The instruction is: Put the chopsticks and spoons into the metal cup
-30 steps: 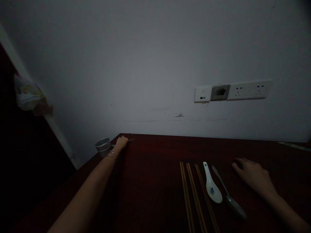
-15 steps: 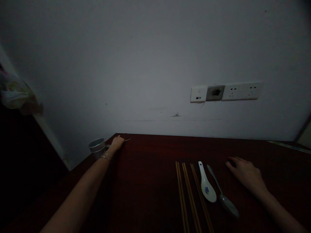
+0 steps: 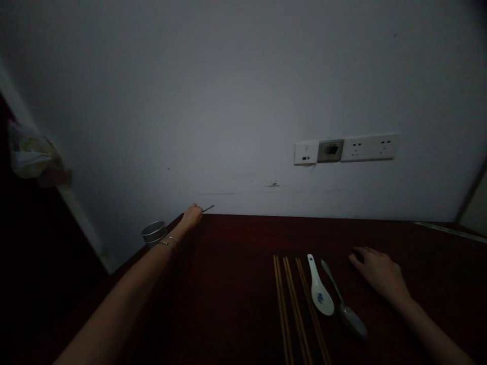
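At the table's back left corner, my left hand (image 3: pixel 192 216) is closed on a thin utensil (image 3: pixel 208 208), whose slim end sticks out to the right. A grey metal cup (image 3: pixel 153 233) stands beside my left wrist, partly behind it. My right hand (image 3: pixel 380 271) rests on the table at the right, fingers loosely curled; whether anything is under them is hidden. To its left lie a metal spoon (image 3: pixel 353 320), a white ceramic spoon (image 3: pixel 321 299) with a blue mark, and several wooden chopsticks (image 3: pixel 294 304) in pairs.
The dark red table (image 3: pixel 228 263) meets a pale wall (image 3: pixel 228 101) at the back. Sockets and switches (image 3: pixel 342 149) are set in the wall. A plastic bag (image 3: pixel 32 154) hangs at the left, and a pale strip (image 3: pixel 449 230) lies at the back right.
My left hand has risen slightly and moved right, and the utensil in it now tilts upward. The view has shifted a little. My right hand stays resting on the table.
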Available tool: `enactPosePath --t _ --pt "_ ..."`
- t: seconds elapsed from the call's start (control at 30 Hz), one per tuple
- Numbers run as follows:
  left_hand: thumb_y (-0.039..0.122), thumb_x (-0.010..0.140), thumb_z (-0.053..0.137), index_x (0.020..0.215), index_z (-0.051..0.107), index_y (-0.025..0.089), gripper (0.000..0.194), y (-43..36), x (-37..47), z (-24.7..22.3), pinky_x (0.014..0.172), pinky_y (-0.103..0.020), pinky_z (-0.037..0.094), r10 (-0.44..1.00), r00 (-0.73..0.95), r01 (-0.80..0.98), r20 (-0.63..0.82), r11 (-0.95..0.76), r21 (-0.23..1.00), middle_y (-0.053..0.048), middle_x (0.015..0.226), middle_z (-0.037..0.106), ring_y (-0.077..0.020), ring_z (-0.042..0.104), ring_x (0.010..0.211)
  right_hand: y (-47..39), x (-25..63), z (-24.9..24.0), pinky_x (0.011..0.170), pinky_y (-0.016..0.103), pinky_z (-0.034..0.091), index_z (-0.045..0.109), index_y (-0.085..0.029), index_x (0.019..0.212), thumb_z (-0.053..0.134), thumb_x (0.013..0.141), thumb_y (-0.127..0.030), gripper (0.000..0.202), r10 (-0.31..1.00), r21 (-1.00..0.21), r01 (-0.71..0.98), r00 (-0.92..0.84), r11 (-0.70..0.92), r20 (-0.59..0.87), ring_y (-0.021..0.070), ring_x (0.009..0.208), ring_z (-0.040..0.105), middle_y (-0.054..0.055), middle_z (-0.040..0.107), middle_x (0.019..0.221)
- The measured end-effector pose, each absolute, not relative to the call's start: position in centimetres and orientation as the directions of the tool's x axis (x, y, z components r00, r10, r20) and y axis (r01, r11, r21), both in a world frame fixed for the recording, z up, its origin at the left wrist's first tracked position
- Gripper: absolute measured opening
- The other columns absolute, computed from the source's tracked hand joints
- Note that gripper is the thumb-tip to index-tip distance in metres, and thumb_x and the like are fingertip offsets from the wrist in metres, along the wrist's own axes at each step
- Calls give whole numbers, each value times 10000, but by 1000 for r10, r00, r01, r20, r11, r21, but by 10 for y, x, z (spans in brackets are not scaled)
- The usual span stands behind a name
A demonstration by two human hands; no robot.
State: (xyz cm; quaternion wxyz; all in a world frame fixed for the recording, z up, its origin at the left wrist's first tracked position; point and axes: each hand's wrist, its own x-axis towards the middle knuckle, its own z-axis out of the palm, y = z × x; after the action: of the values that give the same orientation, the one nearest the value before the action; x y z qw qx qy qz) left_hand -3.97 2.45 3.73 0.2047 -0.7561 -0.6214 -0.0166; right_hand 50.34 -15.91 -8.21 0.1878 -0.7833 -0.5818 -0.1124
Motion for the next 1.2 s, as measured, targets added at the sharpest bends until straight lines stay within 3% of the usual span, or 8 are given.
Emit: enactPosePath --t 0.1,0.33,0.47,0.6,0.77,0.97,1.2 --pt "156 823 401 912 653 123 269 21 -12 58 871 -291 377 903 191 975 385 -129 -180 -127 925 626 -221 488 1035 -159 502 -81 786 464 445 624 -171 1054 313 824 -414 457 870 -156 954 296 -254 394 317 1014 542 117 584 1163" --pt "213 755 552 907 681 128 217 3 60 96 781 -248 419 800 116 905 589 -330 269 -64 870 670 -167 575 849 -158 500 -80 777 465 438 629 -177 1042 303 824 -410 456 872 -153 954 298 -258 389 323 1013 540 125 584 1155" --pt "193 694 623 837 691 100 184 -17 96 108 704 -233 441 786 57 700 615 -471 537 -61 796 685 -141 599 737 -159 498 -77 779 473 434 617 -166 1062 294 827 -401 463 876 -143 953 301 -265 377 322 1008 538 129 581 1151" --pt "208 635 681 782 688 91 187 -48 132 110 681 -247 456 819 5 382 573 -531 756 -68 753 687 -141 607 708 -158 498 -76 778 474 433 611 -162 1081 293 829 -402 471 881 -140 949 313 -282 354 325 1008 535 132 574 1160" --pt "221 595 711 732 689 106 181 -93 168 101 690 -273 463 876 52 111 480 -483 869 -66 746 687 -143 607 703 -159 496 -74 793 461 426 606 -166 1102 311 827 -396 464 878 -149 944 328 -294 348 316 1032 526 137 570 1165" --pt "203 566 735 713 688 117 177 -129 192 89 661 -263 464 924 130 21 359 -365 931 -56 707 682 -135 608 669 -161 493 -72 785 450 423 597 -173 1116 316 833 -374 446 873 -135 941 339 -311 351 314 1017 532 140 570 1155" --pt "176 563 740 698 681 115 160 -143 202 84 667 -268 470 921 213 9 327 -336 942 -63 709 681 -128 608 653 -162 491 -68 805 442 415 600 -164 1101 328 835 -363 429 880 -138 939 343 -314 329 309 1049 513 151 567 1149"
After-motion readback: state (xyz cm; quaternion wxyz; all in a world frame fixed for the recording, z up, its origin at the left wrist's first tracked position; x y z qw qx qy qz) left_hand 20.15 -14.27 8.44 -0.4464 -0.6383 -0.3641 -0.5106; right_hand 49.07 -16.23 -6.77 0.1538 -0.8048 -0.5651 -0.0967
